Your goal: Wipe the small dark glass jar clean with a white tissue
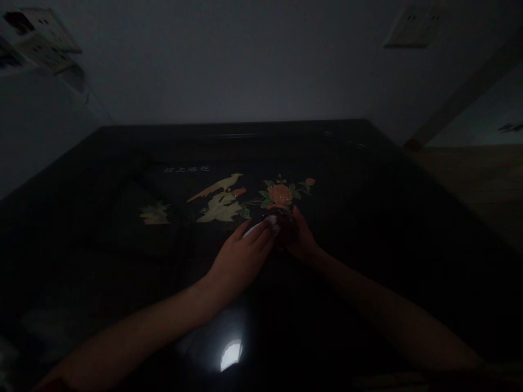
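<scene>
The scene is very dark. My left hand reaches over a glossy black table, its fingers pressed together on a small pale thing that I cannot make out. My right hand is curled around a small dark round object just right of the left fingertips. Both hands meet below an inlaid picture of birds and an orange flower on the tabletop.
A light glare reflects on the tabletop near me. Wall sockets sit on the pale wall at upper right, and more fittings at upper left. Wooden floor shows to the right of the table.
</scene>
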{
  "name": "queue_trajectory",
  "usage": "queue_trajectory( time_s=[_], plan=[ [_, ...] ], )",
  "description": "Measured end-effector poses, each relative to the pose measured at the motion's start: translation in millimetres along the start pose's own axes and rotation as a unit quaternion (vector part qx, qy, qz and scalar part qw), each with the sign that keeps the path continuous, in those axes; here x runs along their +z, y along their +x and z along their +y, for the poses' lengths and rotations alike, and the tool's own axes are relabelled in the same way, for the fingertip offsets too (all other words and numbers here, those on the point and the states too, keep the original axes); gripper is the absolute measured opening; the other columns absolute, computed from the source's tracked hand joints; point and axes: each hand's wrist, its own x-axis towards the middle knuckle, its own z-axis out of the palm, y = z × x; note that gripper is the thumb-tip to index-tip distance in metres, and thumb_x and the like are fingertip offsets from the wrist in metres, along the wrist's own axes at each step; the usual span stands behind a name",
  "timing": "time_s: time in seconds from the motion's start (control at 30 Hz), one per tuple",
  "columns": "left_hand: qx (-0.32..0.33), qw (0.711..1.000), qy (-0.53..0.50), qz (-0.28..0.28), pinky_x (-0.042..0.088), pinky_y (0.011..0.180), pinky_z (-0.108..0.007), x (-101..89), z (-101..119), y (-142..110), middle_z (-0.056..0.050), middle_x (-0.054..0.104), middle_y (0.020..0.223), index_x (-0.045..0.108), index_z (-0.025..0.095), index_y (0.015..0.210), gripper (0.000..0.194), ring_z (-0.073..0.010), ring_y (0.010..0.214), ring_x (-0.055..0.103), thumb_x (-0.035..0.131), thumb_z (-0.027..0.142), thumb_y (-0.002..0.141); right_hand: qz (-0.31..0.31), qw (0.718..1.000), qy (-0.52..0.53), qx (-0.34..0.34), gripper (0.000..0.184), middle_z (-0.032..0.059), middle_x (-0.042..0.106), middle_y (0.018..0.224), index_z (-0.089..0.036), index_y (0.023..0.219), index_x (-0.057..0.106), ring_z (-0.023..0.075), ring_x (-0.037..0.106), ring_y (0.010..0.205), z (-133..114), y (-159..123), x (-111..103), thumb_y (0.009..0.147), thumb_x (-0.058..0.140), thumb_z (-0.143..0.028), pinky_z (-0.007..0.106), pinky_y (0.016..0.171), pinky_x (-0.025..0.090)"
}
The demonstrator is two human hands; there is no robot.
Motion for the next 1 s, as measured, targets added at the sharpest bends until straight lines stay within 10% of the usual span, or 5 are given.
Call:
queue_trajectory(
  time_s=[0.63,1.0],
  plan=[
    [-0.025,0.923,-0.384,0.02,0.046,0.104,-0.036,-10.0,8.5,7.3,-0.013,0.056,0.136,0.043,0.016,0.135,0.043,-0.0192,0.126,0.053,0.035,0.008,0.093,-0.007,0.999,-0.036,0.008,0.048,0.003,0.073,0.088,-0.023,0.098,0.064,0.0233,0.067,0.088,-10.3,-3.9,4.6,0.079,0.054,-0.065,0.035,0.079,0.05],
    [-0.002,0.991,-0.129,-0.024,0.053,0.092,-0.036,-6.0,6.2,0.7,-0.012,0.06,0.131,0.044,0.012,0.135,0.045,-0.022,0.117,0.059,0.043,0.009,0.09,-0.027,0.999,-0.016,0.013,0.044,0.002,0.071,0.083,-0.022,0.101,0.063,0.0201,0.066,0.08,-3.4,-1.2,0.4,0.084,0.049,-0.06,0.031,0.072,0.05]
  ],
)
